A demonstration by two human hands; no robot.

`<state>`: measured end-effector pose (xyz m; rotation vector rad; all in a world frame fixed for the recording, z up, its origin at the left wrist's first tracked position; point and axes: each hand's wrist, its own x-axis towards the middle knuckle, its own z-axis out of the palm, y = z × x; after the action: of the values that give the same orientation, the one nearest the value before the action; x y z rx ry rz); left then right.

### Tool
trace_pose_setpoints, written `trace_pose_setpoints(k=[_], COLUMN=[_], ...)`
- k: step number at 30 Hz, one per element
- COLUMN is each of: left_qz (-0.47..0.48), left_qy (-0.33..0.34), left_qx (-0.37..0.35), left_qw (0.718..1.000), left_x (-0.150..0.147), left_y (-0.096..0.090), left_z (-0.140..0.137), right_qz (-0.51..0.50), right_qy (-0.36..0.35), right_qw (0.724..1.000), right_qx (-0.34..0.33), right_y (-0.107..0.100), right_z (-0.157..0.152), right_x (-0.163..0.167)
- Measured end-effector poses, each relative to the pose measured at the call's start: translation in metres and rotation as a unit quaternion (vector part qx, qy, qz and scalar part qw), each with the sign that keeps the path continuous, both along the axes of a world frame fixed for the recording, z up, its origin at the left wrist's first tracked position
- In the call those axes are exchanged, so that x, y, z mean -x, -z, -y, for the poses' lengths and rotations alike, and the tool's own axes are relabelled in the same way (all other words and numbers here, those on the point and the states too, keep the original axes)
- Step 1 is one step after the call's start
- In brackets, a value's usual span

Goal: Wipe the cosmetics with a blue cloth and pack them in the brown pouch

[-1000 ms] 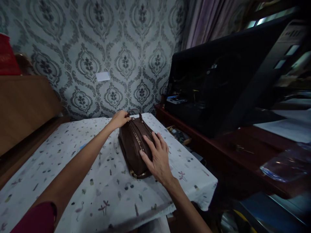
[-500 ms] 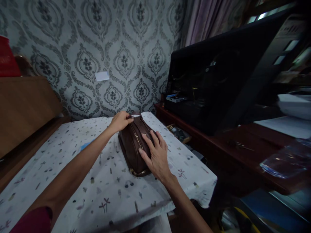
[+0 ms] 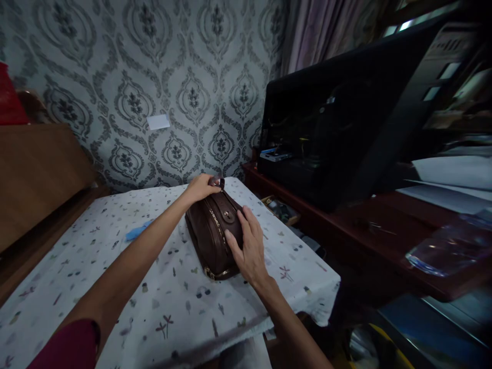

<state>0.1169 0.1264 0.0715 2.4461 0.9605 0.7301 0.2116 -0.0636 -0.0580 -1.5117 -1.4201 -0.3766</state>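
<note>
A dark brown leather bag (image 3: pixel 209 238) with gold-coloured zips lies on the patterned white tablecloth (image 3: pixel 184 333). My left hand (image 3: pixel 200 188) grips the bag's far end, its thumb across the top beside a small upright strap loop (image 3: pixel 217 180). The rest of that hand's fingers are partly hidden. Against the bag's right side rests my right hand (image 3: pixel 249 246), fingers stretched out and thumb apart. Between the hands, a leather tab with a metal fitting (image 3: pixel 227 214) shows on top of the bag.
A blue item (image 3: pixel 137 231) lies on the cloth to the left. A wooden box (image 3: pixel 42 179) stands at the left edge. On the right, a black computer case (image 3: pixel 330 128) sits on a dark red desk (image 3: pixel 357 236) with papers (image 3: pixel 453 177) and clear plastic (image 3: pixel 438 251).
My left hand has shifted slightly right along the bag's far end, and the strap loop now stands up. My right hand has slid off the top toward the side, uncovering the tab.
</note>
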Motion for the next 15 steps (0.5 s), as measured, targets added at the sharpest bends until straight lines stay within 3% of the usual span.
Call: trace_pose_setpoints(k=[6,11,15], left_qz=[0.031,0.099,0.142], left_qy=[-0.044,-0.052,-0.045], left_qx=[0.006,0.053,0.077], left_qw=[0.999,0.992,0.986], left_x=[-0.020,-0.021,-0.020], left_y=[0.005,0.016,0.021], left_z=[-0.002,-0.005,-0.005], right_qz=[0.041,0.114,0.134], right_qy=[0.030,0.043,0.042], right_qw=[0.994,0.976,0.964], right_qx=[0.100,0.179,0.224], right_y=[-0.032,-0.065,-0.079], right_z=[-0.006,-0.021,-0.035], right_x=[-0.008,-0.017,-0.022])
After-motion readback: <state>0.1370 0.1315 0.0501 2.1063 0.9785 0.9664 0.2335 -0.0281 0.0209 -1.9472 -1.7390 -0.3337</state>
